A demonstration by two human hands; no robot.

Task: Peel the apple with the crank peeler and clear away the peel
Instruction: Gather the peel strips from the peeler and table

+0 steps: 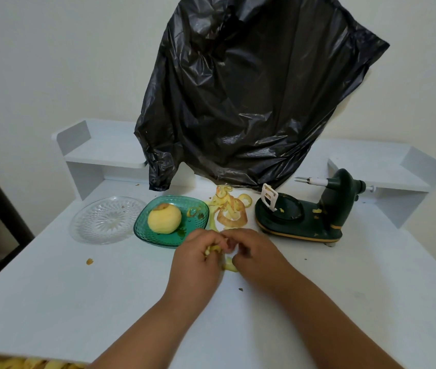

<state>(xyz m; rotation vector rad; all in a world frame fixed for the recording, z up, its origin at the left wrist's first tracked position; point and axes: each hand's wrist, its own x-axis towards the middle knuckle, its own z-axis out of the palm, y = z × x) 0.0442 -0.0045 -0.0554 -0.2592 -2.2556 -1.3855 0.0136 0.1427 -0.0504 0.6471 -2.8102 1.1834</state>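
White and smooth was the table, and no writing or brand name could be read on anything. Near its middle, both hands were held close together, side by side. The left hand had its fingers curled round a small soft lump of yellow peel. The right hand had its fingers bent down over another bit of peel, and a pale yellow scrap was seen poking out between the two hands. Just behind the hands, a long curly strip of peel, yellow with red edges, was left in loose loops on the table. The peeled apple, round and pale yellow with a little red skin at the top, was seen in a square green glass dish with a bumpy pattern. A round clear glass plate with a flower pattern was set just left of the dish. To the right of the curly peel stood the crank peeler, made of dark green plastic with a yellow line round its base, a white blade holder and thin metal prongs. Bits of apple were stuck on it. A shiny, wrinkly black plastic bag was hung against the wall behind. Small crumbs were scattered on the table.
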